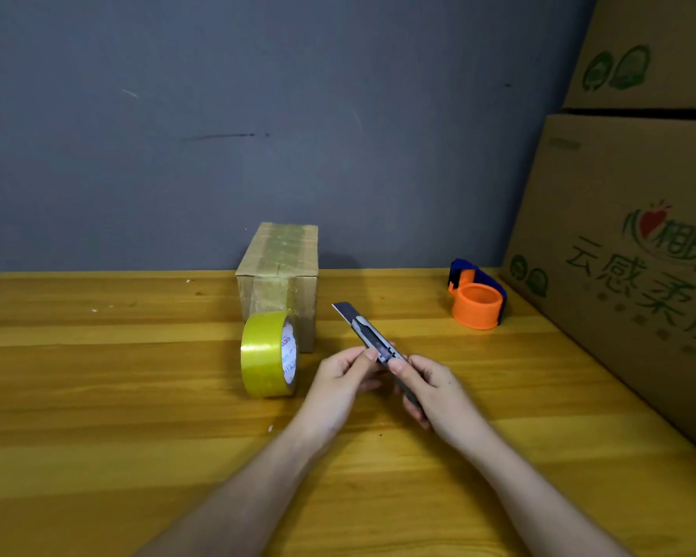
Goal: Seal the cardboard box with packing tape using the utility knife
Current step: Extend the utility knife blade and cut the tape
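- Our right hand [432,389] is wrapped around the rear of the utility knife [374,343], fingers curled under the handle, thumb lying along its top near the slider.
- Our left hand [344,379] pinches the knife body at its middle, thumb on top and fingers beneath; both hands are closed on the same tool.
- The knife is held above the wooden table [137,396], angled away and to the left, blade extended and pointing towards the cardboard box [278,271].
- The cardboard box stands at the far edge of the table against the grey wall [258,114]. A strip of tape runs along its top and down its near face.
- The roll of packing tape [268,355] stands on edge just in front of the box, left of our hands; we cannot tell whether it touches the box.
- An orange and blue tape dispenser [477,295] sits well apart to the right, near the table's far edge.
- Large printed cartons [627,255] are stacked along the right side.
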Demonstrator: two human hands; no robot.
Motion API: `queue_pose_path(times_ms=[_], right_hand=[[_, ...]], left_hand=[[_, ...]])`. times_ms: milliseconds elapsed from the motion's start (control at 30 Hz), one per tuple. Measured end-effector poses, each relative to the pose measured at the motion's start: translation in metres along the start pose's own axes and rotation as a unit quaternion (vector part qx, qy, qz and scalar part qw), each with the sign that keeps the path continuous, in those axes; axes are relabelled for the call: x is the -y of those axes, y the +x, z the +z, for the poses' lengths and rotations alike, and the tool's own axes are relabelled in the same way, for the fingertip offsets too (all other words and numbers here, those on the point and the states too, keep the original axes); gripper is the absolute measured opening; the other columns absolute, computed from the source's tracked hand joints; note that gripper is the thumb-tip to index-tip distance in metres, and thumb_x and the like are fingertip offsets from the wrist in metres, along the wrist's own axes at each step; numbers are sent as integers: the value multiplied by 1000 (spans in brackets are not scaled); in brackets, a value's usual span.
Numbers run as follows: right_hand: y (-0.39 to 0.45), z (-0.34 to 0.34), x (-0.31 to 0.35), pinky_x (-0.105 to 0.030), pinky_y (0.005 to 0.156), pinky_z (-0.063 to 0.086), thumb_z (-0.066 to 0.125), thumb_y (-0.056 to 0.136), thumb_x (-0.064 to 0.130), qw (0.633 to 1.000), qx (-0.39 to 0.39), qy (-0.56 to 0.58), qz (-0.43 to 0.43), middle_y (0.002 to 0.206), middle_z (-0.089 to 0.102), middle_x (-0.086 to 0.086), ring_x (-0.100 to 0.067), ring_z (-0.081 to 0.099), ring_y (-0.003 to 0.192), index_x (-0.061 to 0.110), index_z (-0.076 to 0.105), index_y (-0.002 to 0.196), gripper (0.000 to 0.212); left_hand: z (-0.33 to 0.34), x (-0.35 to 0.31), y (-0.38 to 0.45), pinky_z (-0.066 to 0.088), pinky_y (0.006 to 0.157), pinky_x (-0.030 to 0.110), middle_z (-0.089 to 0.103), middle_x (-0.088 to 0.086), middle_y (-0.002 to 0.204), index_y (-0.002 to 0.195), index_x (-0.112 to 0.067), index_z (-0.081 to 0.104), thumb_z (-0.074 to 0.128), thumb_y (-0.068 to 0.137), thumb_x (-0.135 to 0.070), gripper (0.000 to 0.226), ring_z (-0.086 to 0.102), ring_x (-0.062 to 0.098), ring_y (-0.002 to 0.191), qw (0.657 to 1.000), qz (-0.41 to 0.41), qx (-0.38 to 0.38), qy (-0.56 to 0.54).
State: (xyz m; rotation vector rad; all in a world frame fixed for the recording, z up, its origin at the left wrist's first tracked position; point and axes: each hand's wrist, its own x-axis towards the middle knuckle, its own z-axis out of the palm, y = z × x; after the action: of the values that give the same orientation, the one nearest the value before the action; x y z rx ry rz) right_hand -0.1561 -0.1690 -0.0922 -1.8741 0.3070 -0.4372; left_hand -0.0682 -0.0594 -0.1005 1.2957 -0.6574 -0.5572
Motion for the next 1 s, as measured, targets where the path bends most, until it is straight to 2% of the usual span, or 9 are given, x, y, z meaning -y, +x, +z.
queue_pose_path(times_ms=[100, 233, 433, 567, 667, 700, 833, 933, 1000], right_hand=[[0, 2, 1, -19, 31, 27, 50, 94, 28, 1000, -22, -6, 12, 33, 40, 5, -7, 32, 27, 13, 47, 63, 35], [1, 5, 2, -18, 33, 28, 50, 91, 41, 998, -42, -28, 41, 33, 43, 0, -11, 35, 27, 14, 48, 57, 43], [0, 7, 4, -19, 34, 29, 49, 89, 50, 995, -58, -55, 61, 35, 45, -4, -15, 39, 29, 14, 49, 54, 51], [-3, 9, 5, -20, 35, 33, 46, 90, 49, 996, -43, -31, 67, 40, 49, -5, -15, 43, 31, 13, 53, 61, 47], [-3, 7, 7, -19, 36, 36, 40, 97, 36, 999, -15, 19, 48, 44, 54, -5, -17, 46, 33, 15, 60, 80, 33], [-3, 6, 7, -20, 37, 36, 39, 98, 31, 999, -9, 30, 35, 45, 54, -3, -17, 47, 34, 16, 59, 86, 28], [-6, 4, 10, -20, 36, 34, 37, 99, 22, 999, -23, 50, 0, 43, 51, 0, -16, 44, 32, 16, 56, 86, 24], [-6, 3, 19, -19, 35, 34, 38, 98, 23, 997, -44, 64, -16, 43, 51, -1, -16, 43, 33, 12, 57, 86, 26], [-6, 4, 27, -19, 36, 34, 38, 98, 25, 997, -43, 59, -28, 45, 51, -1, -17, 43, 34, 13, 58, 85, 27]], left_hand=[[-1, -1, -2, 53, 82, 21, 69, 10, 117, 116, -6, 65, 43, 98, -17, 30, 64, 17, 105, 1000, 6, 3, 14], [0, -4, -3, 52, 84, 21, 70, -9, 112, 110, -16, 68, 44, 97, -18, 27, 63, 3, 101, 1000, 12, 8, 28], [1, -5, -6, 50, 85, 21, 71, -21, 103, 102, -26, 69, 45, 97, -18, 26, 63, -2, 100, 998, 20, 9, 63], [2, -7, -6, 48, 82, 21, 71, -8, 98, 102, -20, 69, 45, 97, -18, 25, 61, 2, 91, 998, 20, 0, 59], [4, -10, -8, 48, 75, 19, 67, 3, 86, 98, -17, 68, 42, 98, -14, 26, 61, -1, 72, 998, 24, 11, 62], [5, -10, -9, 48, 75, 20, 66, 4, 85, 98, -18, 67, 41, 99, -14, 27, 60, -1, 72, 996, 28, 13, 82], [6, -21, -11, 49, 89, 38, 67, -5, 100, 96, -39, 63, 42, 97, -19, 29, 61, 12, 95, 979, 36, 26, 197], [2, -45, -18, 50, 91, 36, 67, -12, 102, 94, -47, 58, 44, 82, -26, 28, 65, 17, 96, 964, 52, 50, 255], [-8, -60, -25, 51, 89, 30, 67, -9, 105, 101, -43, 57, 49, 86, -24, 25, 66, 16, 93, 964, 58, 52, 254]])
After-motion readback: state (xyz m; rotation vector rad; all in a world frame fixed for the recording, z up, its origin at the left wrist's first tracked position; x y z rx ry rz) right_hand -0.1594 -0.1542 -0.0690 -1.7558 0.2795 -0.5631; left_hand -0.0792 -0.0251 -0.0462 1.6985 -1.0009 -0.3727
